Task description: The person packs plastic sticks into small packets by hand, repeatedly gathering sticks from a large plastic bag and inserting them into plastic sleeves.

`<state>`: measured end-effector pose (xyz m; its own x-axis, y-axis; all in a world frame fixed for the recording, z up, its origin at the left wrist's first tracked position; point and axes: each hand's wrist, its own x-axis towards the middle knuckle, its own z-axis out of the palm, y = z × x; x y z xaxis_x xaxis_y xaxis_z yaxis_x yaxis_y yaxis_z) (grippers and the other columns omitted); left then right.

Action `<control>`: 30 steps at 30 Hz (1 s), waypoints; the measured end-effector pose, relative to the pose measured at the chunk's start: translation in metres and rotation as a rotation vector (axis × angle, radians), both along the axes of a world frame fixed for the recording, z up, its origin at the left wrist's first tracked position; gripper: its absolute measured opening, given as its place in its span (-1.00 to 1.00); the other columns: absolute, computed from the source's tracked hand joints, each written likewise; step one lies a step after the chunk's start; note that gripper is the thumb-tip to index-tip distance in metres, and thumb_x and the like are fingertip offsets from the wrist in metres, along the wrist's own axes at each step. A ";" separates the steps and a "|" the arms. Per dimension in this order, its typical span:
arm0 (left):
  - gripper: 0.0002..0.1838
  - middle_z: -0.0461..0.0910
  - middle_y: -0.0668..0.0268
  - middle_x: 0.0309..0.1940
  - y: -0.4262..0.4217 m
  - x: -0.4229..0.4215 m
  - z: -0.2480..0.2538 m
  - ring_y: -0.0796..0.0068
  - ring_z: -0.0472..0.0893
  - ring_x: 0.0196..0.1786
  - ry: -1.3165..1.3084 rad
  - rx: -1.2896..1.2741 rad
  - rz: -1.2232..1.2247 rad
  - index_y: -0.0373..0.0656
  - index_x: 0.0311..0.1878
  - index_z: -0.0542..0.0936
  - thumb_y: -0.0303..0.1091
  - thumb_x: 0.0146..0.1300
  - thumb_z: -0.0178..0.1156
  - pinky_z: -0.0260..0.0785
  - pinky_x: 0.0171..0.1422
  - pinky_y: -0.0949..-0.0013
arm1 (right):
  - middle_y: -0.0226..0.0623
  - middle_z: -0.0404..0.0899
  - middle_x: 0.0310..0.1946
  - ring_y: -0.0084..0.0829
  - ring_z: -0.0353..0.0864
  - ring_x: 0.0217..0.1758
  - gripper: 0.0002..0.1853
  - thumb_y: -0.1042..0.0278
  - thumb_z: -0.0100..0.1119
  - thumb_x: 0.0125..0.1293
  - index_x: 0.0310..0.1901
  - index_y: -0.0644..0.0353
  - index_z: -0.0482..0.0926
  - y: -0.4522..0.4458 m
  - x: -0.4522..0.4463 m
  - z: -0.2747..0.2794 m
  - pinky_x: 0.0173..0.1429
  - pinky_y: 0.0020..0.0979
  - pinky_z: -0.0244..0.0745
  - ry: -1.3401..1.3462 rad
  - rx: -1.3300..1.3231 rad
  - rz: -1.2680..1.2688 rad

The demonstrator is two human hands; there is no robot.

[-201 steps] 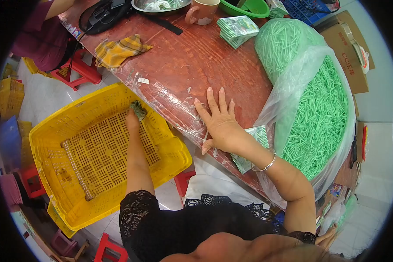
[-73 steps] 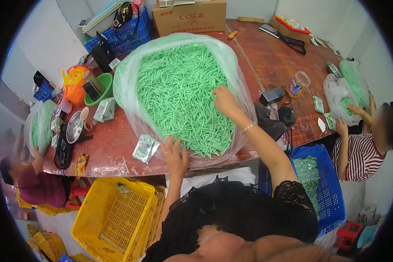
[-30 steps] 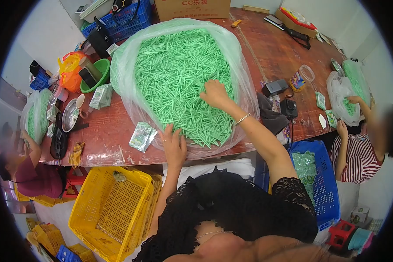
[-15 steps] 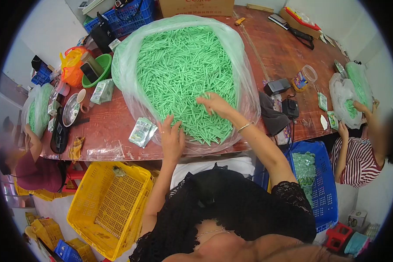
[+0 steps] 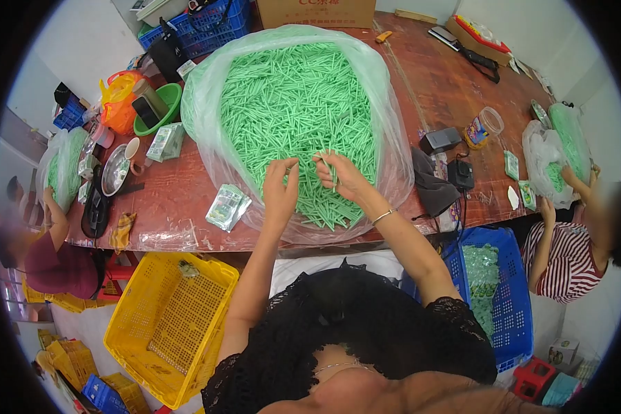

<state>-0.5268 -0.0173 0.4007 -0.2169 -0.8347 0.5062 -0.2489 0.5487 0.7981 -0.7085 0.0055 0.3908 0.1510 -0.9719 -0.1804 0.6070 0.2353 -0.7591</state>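
Note:
A large clear plastic bag (image 5: 201,114) lies wide open on the table, full of thin light-green sticks (image 5: 290,90). Over its near side, my right hand (image 5: 345,181) is closed with a few green sticks (image 5: 333,172) between thumb and fingers. Just left of it, my left hand (image 5: 281,190) has its fingers bent and drawn together, pointing toward the right hand; whatever they may pinch is hidden. A small gap separates the two hands. Left of my left wrist lies a short stack of printed packets (image 5: 226,208).
The red table (image 5: 169,224) also bears a green basin (image 5: 174,103), a metal dish (image 5: 116,170), a plastic jar (image 5: 483,127) and black devices (image 5: 460,174). A yellow crate (image 5: 165,331) and a blue crate (image 5: 514,297) stand below. People sit at both sides, handling similar bags.
My left hand has moved up and right toward the right hand, and its spread fingers have drawn together. My right hand has lifted slightly from the pile, with sticks now showing in its fingers.

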 end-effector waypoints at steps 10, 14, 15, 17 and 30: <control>-0.82 0.56 0.17 -0.25 0.003 -0.006 0.026 0.27 0.57 -0.21 0.059 0.093 0.003 -0.28 -0.06 0.63 -0.41 0.38 0.17 0.41 -0.11 0.29 | -0.51 0.46 -0.59 -0.71 0.35 -0.60 -0.31 -0.03 0.28 0.39 0.31 0.42 0.42 0.001 0.014 -0.012 -0.51 -0.58 0.28 0.684 -0.123 -0.117; -0.83 0.56 0.11 -0.21 -0.011 -0.016 0.007 0.11 0.56 -0.13 -0.248 -0.180 -0.079 -0.27 -0.09 0.62 -0.42 0.33 0.19 0.40 -0.07 0.18 | -0.44 0.52 -0.55 -0.64 0.45 -0.52 -0.49 0.12 0.32 0.35 0.18 0.30 0.55 -0.004 0.013 -0.028 -0.41 -0.52 0.38 0.701 -0.249 -0.048; -0.84 0.56 0.11 -0.20 -0.010 -0.019 0.008 0.08 0.55 -0.12 -0.294 -0.197 -0.089 -0.27 -0.09 0.62 -0.43 0.32 0.19 0.40 -0.05 0.15 | -0.42 0.55 -0.54 -0.62 0.48 -0.49 -0.54 0.15 0.33 0.33 0.14 0.29 0.58 -0.006 0.018 -0.030 -0.37 -0.51 0.41 0.736 -0.309 -0.087; -0.84 0.56 0.10 -0.19 -0.005 -0.026 0.010 0.02 0.54 -0.09 -0.388 -0.230 -0.111 -0.26 -0.10 0.61 -0.44 0.30 0.19 0.39 -0.02 0.10 | -0.35 0.61 -0.47 -0.60 0.53 -0.38 -0.68 0.27 0.32 0.29 -0.02 0.31 0.65 -0.003 0.014 -0.033 -0.26 -0.48 0.45 0.987 -0.328 -0.111; -0.82 0.56 0.18 -0.27 0.007 -0.004 0.003 0.32 0.55 -0.25 -0.110 -0.023 -0.056 -0.29 -0.03 0.60 -0.40 0.42 0.16 0.39 -0.16 0.34 | -0.60 0.17 -0.73 -0.66 0.10 -0.69 -0.44 -0.11 0.04 0.51 -0.61 0.01 0.22 -0.005 0.005 0.004 -0.56 -0.53 0.04 0.200 -0.079 -0.170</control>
<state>-0.5304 -0.0105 0.4036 -0.3183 -0.8082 0.4954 -0.3028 0.5819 0.7548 -0.7034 0.0009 0.3945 -0.0461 -0.9925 -0.1133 0.4690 0.0786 -0.8797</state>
